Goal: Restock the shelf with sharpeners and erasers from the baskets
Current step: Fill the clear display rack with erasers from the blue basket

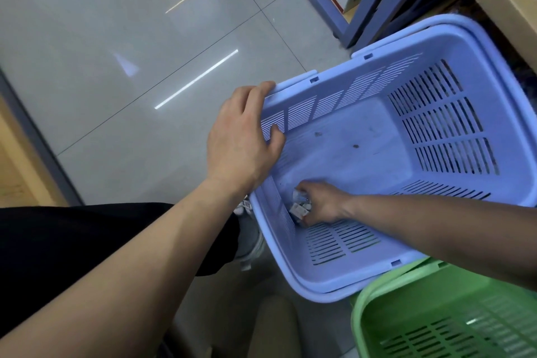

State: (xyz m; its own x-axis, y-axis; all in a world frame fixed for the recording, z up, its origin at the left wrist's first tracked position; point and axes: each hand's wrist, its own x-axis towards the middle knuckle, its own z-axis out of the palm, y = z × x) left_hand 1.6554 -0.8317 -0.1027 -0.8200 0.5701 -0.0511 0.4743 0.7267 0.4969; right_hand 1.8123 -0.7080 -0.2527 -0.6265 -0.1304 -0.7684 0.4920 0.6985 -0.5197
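Pickup step: right hand (322,205) fingers curled round small packets (299,208) in blue basket (436,46) corner; left hand (241,139) grips rim. Next: lift handful clear without spilling.

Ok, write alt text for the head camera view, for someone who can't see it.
A person's right hand reaches into a corner of a lavender basket, fingers curled on small white packs, while the left hand grips the basket's rim. A green basket sits beside it on the tiled floor.
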